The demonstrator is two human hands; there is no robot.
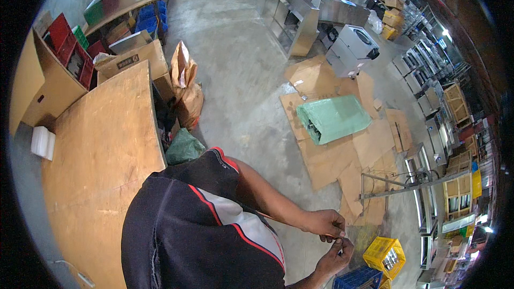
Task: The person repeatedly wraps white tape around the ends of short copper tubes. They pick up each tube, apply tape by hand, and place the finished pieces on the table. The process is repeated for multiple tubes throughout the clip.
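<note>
My left hand (325,224) reaches out from the black sleeve with red and white trim. Its fingers are pinched together. Just below it, my right hand (335,257) is closed too, thumb and fingertips meeting those of the left. Whatever lies between the fingertips is too small and dark to make out. Close beneath the hands stand a yellow plastic crate (384,257) with shiny metal parts inside and a blue crate (357,279).
A wooden-topped table (101,144) fills the left side. Flattened cardboard (326,163) covers the floor ahead, with a green wrapped bundle (334,119) on it. A metal bar frame (396,186) juts in from the right. Steel cabinets (292,21) stand farther off.
</note>
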